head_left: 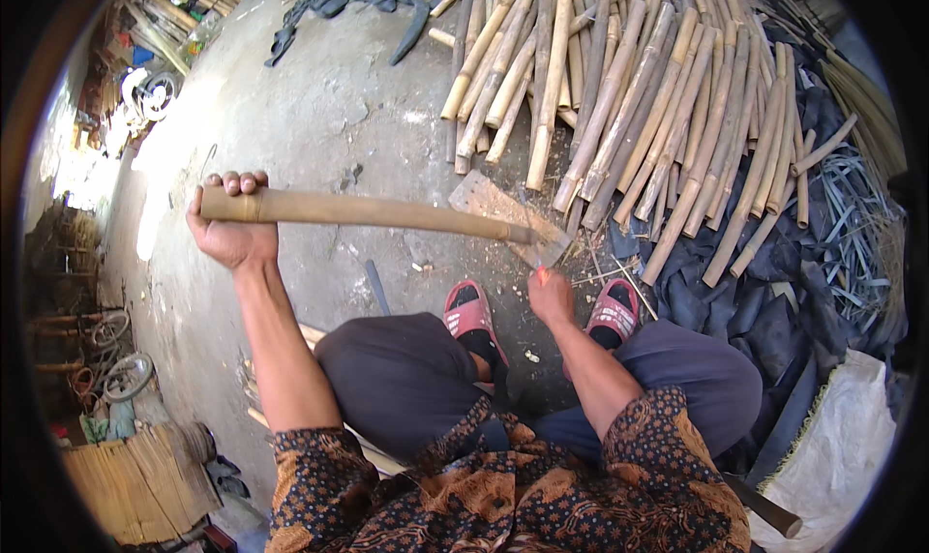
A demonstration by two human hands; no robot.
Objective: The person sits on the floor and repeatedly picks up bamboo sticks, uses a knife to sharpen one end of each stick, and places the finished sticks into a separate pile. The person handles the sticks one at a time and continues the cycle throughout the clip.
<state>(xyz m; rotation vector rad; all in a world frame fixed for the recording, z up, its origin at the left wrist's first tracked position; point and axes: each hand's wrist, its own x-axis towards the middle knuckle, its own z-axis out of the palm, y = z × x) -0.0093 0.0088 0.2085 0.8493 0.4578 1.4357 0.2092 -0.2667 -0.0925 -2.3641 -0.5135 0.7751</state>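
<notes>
From my remote seat I have one pole (377, 212) in work, running from the left of the scene to just right of the middle, where its thin end reaches over the board (476, 194). I judge this piece to be unfinished: it is one whole length with no split that I can see, though chips (503, 208) on the board suggest some cutting is done. Much may be left, if the pile (668, 108) at the far right is waiting too. My left hand (237, 243) has its fingers wrapped round the pole's thick end; my right hand (552, 299) has its fingers clenched on an orange handle (544, 274), and I cannot make out what blade, if any, it carries, nor whether it touches the pole. Counting up: two hands, one pole held, one board, one orange handle, two red sandals (471, 321) near the middle, one white sack (837, 456) at the near right. The piled poles overlap too much for an exact count, but I would say dozens; the chips are too many and too small to number.
</notes>
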